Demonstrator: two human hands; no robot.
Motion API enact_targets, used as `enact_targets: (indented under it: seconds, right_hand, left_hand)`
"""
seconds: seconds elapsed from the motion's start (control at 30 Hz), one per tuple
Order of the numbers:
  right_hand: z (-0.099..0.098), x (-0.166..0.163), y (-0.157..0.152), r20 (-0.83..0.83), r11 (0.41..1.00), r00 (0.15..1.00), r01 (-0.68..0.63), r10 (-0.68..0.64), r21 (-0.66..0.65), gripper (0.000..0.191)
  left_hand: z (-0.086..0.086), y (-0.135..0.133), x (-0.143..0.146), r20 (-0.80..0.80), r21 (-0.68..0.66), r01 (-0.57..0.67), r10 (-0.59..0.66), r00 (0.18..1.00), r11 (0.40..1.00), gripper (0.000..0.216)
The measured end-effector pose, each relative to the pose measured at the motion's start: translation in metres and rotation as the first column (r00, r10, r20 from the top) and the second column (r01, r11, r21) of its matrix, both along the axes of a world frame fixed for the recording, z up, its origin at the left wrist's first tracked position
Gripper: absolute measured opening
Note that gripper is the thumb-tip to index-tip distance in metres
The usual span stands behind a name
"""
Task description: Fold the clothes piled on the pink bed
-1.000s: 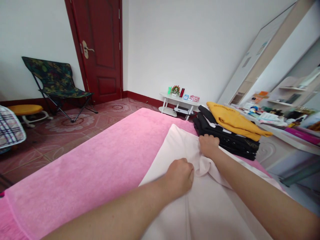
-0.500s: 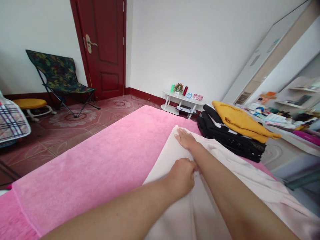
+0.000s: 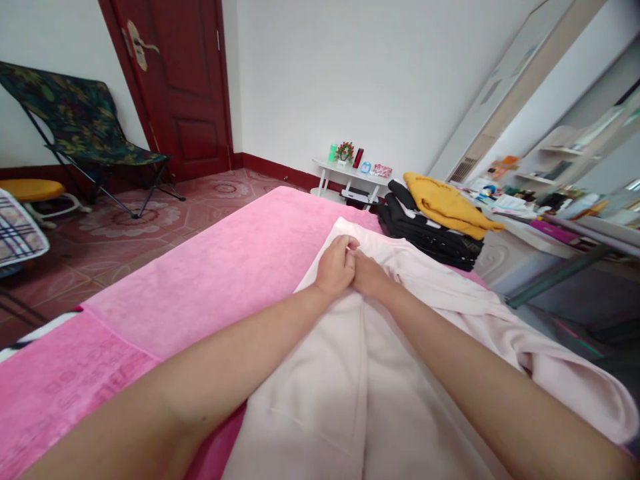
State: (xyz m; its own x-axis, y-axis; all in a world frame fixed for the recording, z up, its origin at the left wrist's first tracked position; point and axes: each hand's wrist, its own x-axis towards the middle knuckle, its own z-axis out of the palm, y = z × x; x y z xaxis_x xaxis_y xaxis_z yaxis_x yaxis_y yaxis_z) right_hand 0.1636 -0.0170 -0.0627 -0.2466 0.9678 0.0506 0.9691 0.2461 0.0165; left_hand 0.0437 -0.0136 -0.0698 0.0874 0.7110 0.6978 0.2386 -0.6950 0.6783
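Observation:
A pale pink garment (image 3: 315, 373) lies spread on the bed, with a long seam or edge running down its middle and loose folds on its right side. Near its far end my left hand (image 3: 336, 268) is closed, the fingers curled at the cloth. Right beside it, touching it, my right hand (image 3: 371, 275) is also closed on the garment at the middle line. The fingertips of the right hand are partly hidden behind the left.
Pink bedding (image 3: 200, 267) covers the bed. Folded dark clothes (image 3: 425, 237) with a yellow garment (image 3: 445, 203) on top are stacked at its far right. Beyond stand a small white table (image 3: 350, 172), a folding chair (image 3: 90, 127) and a cluttered dresser (image 3: 535, 233).
My left hand has moved forward along the garment to meet the right. My right hand has gone from lying flat to closed. The view has shifted right and down.

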Motion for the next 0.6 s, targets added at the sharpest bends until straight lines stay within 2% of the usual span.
enact_targets:
  seconds: [0.1, 0.2, 0.33, 0.4, 0.47, 0.53, 0.6]
  right_hand:
    - [-0.007, -0.006, -0.041, -0.066, 0.996, 0.998, -0.019, 0.025, 0.083, 0.052]
    - [-0.013, -0.005, -0.066, -0.147, 0.989, 0.988, -0.025, 0.046, 0.143, 0.055]
    - [-0.009, -0.001, -0.078, -0.308, 0.961, 0.938, -0.072, 0.157, 0.268, 0.038]
    - [-0.004, 0.002, -0.078, -0.407, 0.944, 0.894, -0.051, 0.189, 0.325, 0.028]
    - [0.002, 0.012, -0.076, -0.517, 0.923, 0.839, 0.051, 0.168, 0.382, 0.026]
    - [0.010, 0.032, -0.073, -0.627, 0.875, 0.772, 0.230, 0.102, 0.425, 0.027]
    - [0.020, 0.062, -0.071, -0.715, 0.803, 0.698, 0.450, -0.044, 0.390, 0.031]
  left_hand:
    - [-0.008, 0.006, -0.002, -0.055, -0.068, -0.063, 0.059, 0.997, 0.996, 0.030]
    - [-0.016, 0.011, -0.002, -0.246, -0.184, -0.104, 0.057, 0.968, 0.977, 0.035]
    - [-0.019, 0.011, -0.003, -0.378, -0.181, -0.042, -0.030, 0.925, 0.983, 0.034]
    - [-0.017, 0.008, -0.003, -0.417, -0.156, -0.004, -0.063, 0.907, 0.988, 0.033]
    - [-0.016, 0.006, -0.004, -0.459, -0.136, 0.012, -0.074, 0.885, 0.991, 0.033]
    - [-0.014, 0.004, -0.004, -0.496, -0.123, 0.011, -0.071, 0.865, 0.992, 0.033]
    - [-0.013, 0.004, -0.005, -0.521, -0.121, 0.012, -0.074, 0.851, 0.993, 0.032]
